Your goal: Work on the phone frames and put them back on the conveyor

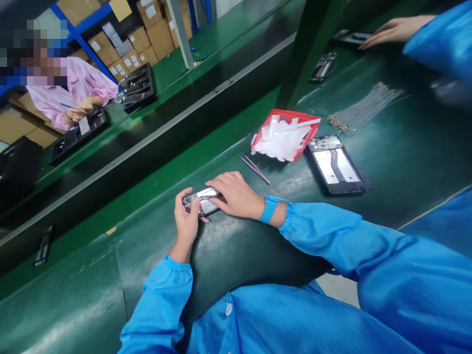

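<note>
An opened smartphone (209, 200), its inner parts and a silvery plate showing, is held between both my hands just over the green bench mat. My left hand (187, 212) grips its left end, the thumb lying on the inside. Across the right end lies my right hand (236, 195), fingers curled over the far edge; a blue band circles that wrist. Part of the phone is hidden under the fingers. A pair of tweezers (255, 170) rests on the mat beyond my right hand.
Right of the tweezers stands a red tray (311, 132) heaped with white strips (282, 137). Beside it lie another opened phone (337, 164) and a bundle of thin cables (365, 107). A co-worker's hand (398, 30) is at upper right; another person (70, 93) sits across the line.
</note>
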The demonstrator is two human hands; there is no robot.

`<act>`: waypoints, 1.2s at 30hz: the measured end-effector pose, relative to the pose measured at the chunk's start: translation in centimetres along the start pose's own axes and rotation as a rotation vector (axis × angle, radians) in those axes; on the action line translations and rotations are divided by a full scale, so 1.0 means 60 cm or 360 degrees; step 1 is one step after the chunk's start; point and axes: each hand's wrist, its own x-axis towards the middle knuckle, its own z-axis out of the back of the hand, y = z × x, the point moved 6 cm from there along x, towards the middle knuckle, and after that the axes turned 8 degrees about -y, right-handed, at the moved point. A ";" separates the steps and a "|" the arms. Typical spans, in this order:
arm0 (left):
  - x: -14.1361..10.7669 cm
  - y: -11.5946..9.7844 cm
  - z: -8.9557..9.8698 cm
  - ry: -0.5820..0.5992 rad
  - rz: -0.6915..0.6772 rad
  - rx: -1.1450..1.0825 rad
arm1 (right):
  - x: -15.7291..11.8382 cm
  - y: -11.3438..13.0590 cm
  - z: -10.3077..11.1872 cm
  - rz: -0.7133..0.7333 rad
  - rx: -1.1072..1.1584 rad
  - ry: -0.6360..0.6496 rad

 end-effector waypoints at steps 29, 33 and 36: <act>-0.030 0.012 -0.029 0.0103 0.0066 -0.0205 | -0.010 0.001 -0.042 -0.0469 0.1548 0.0295; -0.028 0.012 -0.025 0.0107 0.0012 -0.0171 | -0.009 0.004 -0.040 -0.0567 0.1648 0.0275; -0.027 0.012 -0.024 0.0127 -0.0032 -0.0089 | -0.009 0.002 -0.040 -0.0609 0.1645 0.0253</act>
